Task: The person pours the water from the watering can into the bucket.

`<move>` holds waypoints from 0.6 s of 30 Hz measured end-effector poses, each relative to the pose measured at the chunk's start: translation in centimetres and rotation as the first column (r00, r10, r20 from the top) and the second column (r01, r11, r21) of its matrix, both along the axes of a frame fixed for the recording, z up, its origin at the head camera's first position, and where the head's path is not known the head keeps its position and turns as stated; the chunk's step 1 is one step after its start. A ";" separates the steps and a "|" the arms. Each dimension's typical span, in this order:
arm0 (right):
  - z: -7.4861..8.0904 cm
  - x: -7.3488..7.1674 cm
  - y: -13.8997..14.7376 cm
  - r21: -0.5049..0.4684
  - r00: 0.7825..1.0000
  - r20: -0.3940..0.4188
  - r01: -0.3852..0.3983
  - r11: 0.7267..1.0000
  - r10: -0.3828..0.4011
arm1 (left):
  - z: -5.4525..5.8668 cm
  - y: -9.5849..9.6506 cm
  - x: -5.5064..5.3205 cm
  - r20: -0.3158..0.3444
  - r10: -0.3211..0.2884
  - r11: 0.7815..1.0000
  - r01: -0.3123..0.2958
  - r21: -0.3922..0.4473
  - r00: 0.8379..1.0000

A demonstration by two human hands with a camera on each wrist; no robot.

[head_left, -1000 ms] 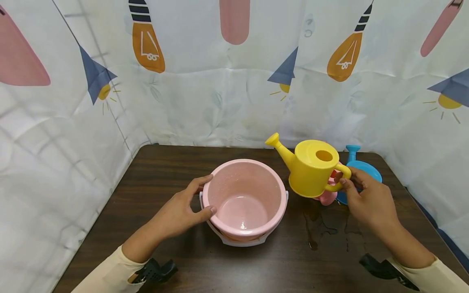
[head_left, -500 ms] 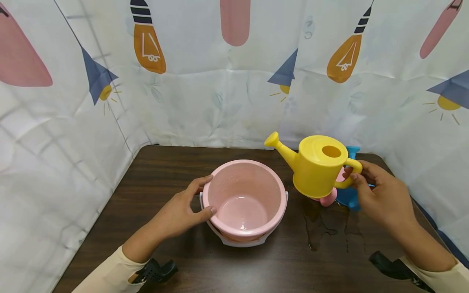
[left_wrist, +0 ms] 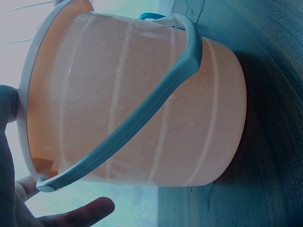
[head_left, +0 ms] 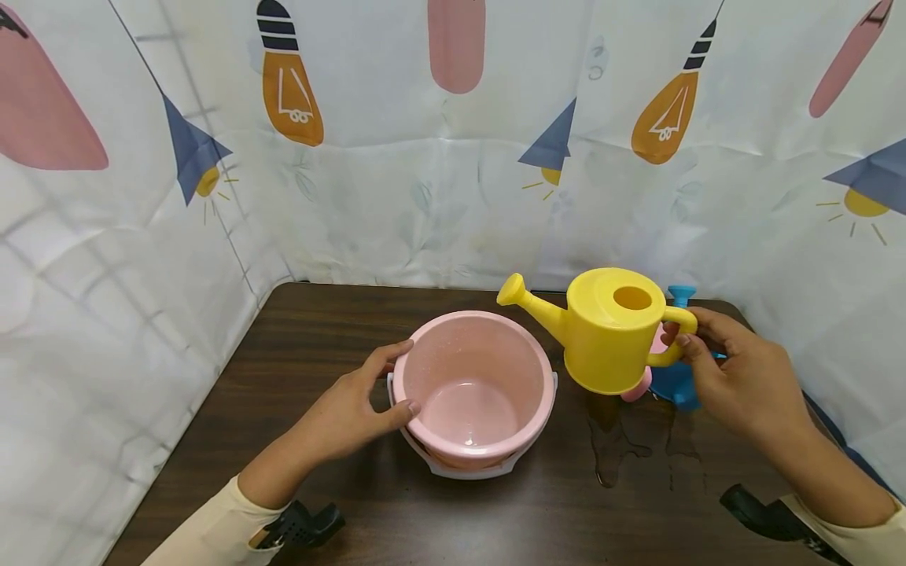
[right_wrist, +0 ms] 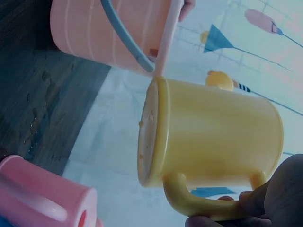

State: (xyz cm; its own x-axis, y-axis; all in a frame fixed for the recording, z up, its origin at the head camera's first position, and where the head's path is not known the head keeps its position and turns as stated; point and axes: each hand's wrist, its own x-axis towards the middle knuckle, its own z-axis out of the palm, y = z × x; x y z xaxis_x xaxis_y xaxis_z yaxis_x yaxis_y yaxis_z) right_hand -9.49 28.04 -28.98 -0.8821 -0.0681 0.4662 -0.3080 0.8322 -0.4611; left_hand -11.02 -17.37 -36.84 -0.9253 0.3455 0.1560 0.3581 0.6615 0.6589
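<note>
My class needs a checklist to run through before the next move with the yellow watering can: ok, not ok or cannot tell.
1. Right hand grips the yellow watering can by its handle: ok.
2. Left hand rests on the rim of the pink bucket: ok.
3. Bucket handle folded down below the rim: ok.
4. Spout over the bucket: cannot tell; the head view leaves its height unclear.
5. Water inside the watering can: cannot tell; its contents are not visible.
6. Tabletop dry: not ok; wet streaks show right of the bucket.

Watering can (head_left: 598, 350), right hand (head_left: 743, 381): smooth plastic. Bucket (head_left: 473, 451), left hand (head_left: 354, 413): glossy plastic. Desk (head_left: 495, 519) beneath hands: wood-grain, slight sheen.
</note>
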 end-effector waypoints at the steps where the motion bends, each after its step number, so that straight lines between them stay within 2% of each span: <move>1: 0.1 0.0 0.0 0.005 1.000 -0.003 -0.003 1.000 0.003 | 0.0 0.0 0.0 -0.001 0.000 1.000 0.000 0.000 1.000; 18: 1.2 -0.4 -0.9 0.089 0.996 -0.040 -0.078 0.993 0.081 | 0.0 0.0 0.0 0.004 0.001 1.000 -0.001 -0.005 1.000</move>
State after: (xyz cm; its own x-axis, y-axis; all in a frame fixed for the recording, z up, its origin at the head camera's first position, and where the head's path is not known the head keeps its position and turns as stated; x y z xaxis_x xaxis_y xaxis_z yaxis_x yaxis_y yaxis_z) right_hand -9.93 27.17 -27.81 -0.8511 -0.1794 0.4933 -0.3930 0.8408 -0.3723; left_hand -11.02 -17.40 -36.89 -0.9263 0.3453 0.1505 0.3547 0.6650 0.6572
